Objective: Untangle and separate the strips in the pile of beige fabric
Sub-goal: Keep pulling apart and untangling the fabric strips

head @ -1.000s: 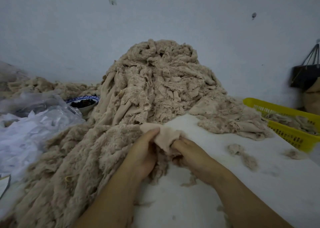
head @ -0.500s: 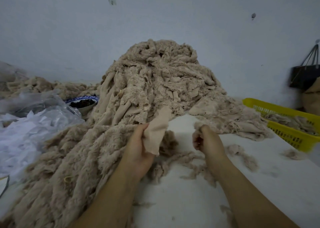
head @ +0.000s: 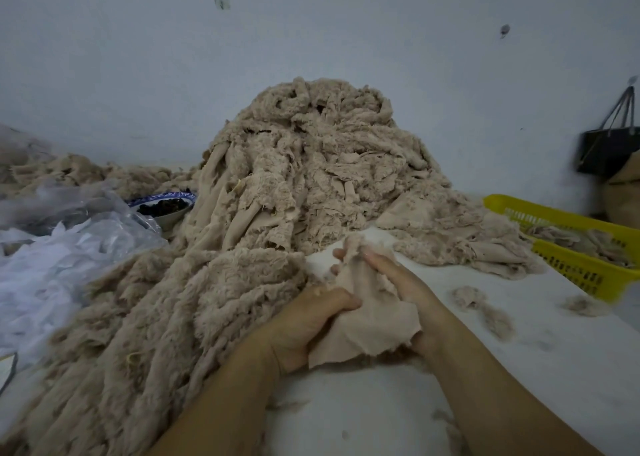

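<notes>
Left hand (head: 311,320): had it clenched on one strip (head: 367,320) just in front of the pile (head: 311,185), right hand (head: 401,282) wrapped round its far end. Saw few in the basket (head: 585,272) right of the pile; barely dented, probably.

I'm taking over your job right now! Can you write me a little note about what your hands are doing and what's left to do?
Left hand: grips the near end of one beige strip.
Right hand: fingers curled round the strip's far end.
Where: the strip is held over the white table, in front of the big tangled pile.
Done: this one strip looks free of the pile; some beige pieces lie in the yellow basket on the right.
Left: nearly everything, as the pile is tall and knotted.
</notes>
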`<state>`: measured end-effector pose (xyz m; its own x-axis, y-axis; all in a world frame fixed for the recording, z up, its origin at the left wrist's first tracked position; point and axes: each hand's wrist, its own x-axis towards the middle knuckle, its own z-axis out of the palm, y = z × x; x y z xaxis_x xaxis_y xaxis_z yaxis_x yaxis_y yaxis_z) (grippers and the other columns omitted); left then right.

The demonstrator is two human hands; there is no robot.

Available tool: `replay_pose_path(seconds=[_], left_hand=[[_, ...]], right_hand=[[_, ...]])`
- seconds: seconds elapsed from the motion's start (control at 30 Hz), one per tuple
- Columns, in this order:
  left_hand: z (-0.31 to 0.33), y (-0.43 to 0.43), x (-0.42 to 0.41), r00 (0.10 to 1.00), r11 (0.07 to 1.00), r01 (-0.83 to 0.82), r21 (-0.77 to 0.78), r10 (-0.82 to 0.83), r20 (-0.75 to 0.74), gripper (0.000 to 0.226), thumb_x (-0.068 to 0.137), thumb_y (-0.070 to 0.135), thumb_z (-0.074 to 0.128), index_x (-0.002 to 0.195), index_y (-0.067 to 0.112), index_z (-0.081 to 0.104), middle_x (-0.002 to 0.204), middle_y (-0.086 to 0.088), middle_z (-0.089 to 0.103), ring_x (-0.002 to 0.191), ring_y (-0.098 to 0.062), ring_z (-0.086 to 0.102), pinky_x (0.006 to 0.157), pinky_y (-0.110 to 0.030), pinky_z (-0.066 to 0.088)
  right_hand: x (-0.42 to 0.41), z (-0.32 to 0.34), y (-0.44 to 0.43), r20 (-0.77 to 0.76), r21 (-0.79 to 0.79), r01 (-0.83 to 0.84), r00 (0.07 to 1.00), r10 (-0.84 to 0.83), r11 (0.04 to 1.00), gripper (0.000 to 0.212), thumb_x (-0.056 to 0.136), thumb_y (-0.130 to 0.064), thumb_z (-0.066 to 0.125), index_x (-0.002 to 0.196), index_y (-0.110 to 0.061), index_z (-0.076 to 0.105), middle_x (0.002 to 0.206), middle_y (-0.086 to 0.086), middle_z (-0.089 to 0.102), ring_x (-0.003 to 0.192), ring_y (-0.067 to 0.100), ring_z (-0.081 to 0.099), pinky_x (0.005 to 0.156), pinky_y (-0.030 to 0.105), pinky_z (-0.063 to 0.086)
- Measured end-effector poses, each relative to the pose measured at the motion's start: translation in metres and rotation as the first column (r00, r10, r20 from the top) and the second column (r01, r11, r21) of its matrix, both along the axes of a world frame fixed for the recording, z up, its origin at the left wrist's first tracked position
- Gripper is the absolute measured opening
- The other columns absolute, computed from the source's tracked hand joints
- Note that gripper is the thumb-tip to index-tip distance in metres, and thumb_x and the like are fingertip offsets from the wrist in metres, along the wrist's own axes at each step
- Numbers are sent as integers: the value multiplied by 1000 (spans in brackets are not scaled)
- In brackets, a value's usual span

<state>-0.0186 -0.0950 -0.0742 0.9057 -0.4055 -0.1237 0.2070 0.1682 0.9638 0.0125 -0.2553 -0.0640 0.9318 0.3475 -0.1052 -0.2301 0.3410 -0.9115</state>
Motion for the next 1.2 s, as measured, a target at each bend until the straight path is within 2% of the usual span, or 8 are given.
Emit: replay_pose_path(seconds=[0.1, 0.23, 0.47, 0.57, 0.67, 0.77, 0.93, 1.2], left_hand=[[1, -2, 7, 995, 998, -68, 8, 67, 69, 48, 84, 42, 70, 122, 13, 68, 125, -16, 67, 118, -31, 62, 106, -48, 45], [5, -2, 10, 963, 976, -217, -32, 220, 153, 63, 79, 66, 63, 118, 16, 71, 124, -8, 69, 120, -22, 63, 105, -40, 45], [8, 8, 15, 926, 873, -364, -323, 375, -30, 47, 91, 18, 59, 129, -8, 52, 121, -26, 61, 106, -32, 60, 98, -45, 49], [10, 13, 17, 935, 823, -331, -461, 353, -42, 27, 87, 18, 62, 109, 3, 59, 97, -14, 68, 88, -24, 68, 75, -36, 60], [9, 11, 17, 926, 834, -342, -432, 378, -4, 14, 80, 16, 69, 89, 11, 58, 85, -12, 68, 79, -22, 69, 66, -31, 59], [5, 8, 16, 929, 886, -313, -344, 361, 84, 15, 78, 19, 72, 84, 15, 59, 79, -6, 69, 76, -17, 68, 64, -26, 57], [-1, 3, 14, 960, 949, -238, -205, 263, 101, 28, 90, 24, 63, 106, 0, 65, 106, -20, 72, 97, -27, 70, 82, -33, 59], [4, 0, 13, 960, 946, -261, -192, 276, 56, 42, 99, 48, 50, 116, 17, 72, 113, -10, 73, 105, -25, 70, 85, -37, 57]], right_hand=[[3, 2, 1, 48, 32, 67, 996, -69, 997, 47, 81, -38, 70, 117, -9, 72, 100, 13, 76, 97, 25, 72, 89, 38, 55], [-2, -1, 11, 199, -130, 5, 980, 21, 991, 27, 96, -29, 61, 110, -10, 74, 107, 13, 75, 103, 25, 71, 90, 33, 57], [-9, -10, 18, 324, -671, -2, 899, 294, 742, 27, 94, -26, 54, 67, -24, 52, 61, -13, 56, 59, 3, 53, 59, 18, 41], [-4, -14, 17, 313, -608, 27, 927, 208, 793, 23, 96, -32, 51, 76, -32, 61, 82, -10, 64, 82, 7, 60, 77, 25, 45], [-2, -17, 16, 290, -417, -35, 942, 169, 908, 36, 93, -61, 52, 121, -43, 64, 125, -19, 65, 119, 3, 58, 100, 32, 45], [-10, -8, 20, 278, -358, -64, 945, 172, 932, 27, 78, -76, 55, 100, -60, 59, 97, -49, 60, 92, -29, 54, 75, 6, 48], [2, -6, 16, 220, -41, 145, 967, -132, 989, 28, 91, -39, 63, 102, -17, 75, 106, 13, 75, 95, 25, 73, 72, 32, 61], [3, 0, 14, 191, 41, 215, 957, -219, 976, 39, 96, -33, 63, 106, 4, 58, 104, 36, 52, 100, 42, 56, 104, 57, 44]])
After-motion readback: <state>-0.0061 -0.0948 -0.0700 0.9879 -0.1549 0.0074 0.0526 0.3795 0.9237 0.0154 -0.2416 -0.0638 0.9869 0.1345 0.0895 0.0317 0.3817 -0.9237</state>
